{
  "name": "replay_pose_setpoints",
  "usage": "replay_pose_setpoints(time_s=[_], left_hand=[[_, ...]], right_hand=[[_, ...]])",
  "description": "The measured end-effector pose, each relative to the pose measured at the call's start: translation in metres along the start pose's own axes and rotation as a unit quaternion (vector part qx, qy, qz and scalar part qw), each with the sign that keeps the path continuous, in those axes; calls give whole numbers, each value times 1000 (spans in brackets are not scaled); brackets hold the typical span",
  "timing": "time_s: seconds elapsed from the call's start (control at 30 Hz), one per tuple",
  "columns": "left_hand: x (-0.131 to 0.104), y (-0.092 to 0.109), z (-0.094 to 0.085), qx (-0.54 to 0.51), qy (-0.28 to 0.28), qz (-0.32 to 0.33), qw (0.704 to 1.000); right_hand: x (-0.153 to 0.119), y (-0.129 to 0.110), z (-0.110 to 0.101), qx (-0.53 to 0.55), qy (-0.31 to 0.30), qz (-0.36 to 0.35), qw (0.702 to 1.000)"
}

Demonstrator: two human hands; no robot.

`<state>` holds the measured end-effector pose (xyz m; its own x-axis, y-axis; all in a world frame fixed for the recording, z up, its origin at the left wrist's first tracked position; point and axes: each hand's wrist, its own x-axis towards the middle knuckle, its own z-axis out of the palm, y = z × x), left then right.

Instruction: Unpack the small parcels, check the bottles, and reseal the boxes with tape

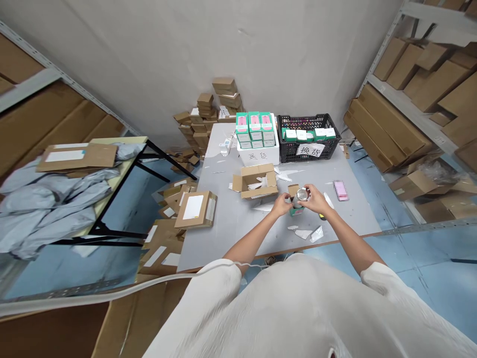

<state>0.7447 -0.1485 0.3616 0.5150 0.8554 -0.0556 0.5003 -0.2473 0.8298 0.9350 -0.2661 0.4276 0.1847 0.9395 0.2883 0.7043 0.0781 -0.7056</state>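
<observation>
My right hand (315, 200) has its fingers closed around the rim of a silver-topped cylindrical container (301, 195). The container stands upright in the mouth of a small green box (297, 212), whose brown flap (293, 190) is raised behind it. At the box's left upper edge is my left hand (282, 204), with thumb and fingers pinched on it. An opened brown carton (244, 187) with white paper inside sits behind my left hand. Torn white paper scraps (303, 233) lie in front of the green box.
A white bin (248, 158) of green-and-pink boxes and a black crate (288, 151) stand at the table's back. A sealed carton (179, 221) lies at the left edge, a pink pack (340, 190) at right. Shelves with cartons flank the table; a white cable (112, 297) crosses at lower left.
</observation>
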Motion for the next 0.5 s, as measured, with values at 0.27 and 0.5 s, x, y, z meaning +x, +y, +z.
replay_pose_setpoints(time_s=[0.27,0.5], left_hand=[[-2,-9,2,-31,4,-10,999],[-4,-16,4,-49,-13,-30,998]], right_hand=[[0,34,52,-126,17,83,988],[-1,45,61,-162,-68,137,975]])
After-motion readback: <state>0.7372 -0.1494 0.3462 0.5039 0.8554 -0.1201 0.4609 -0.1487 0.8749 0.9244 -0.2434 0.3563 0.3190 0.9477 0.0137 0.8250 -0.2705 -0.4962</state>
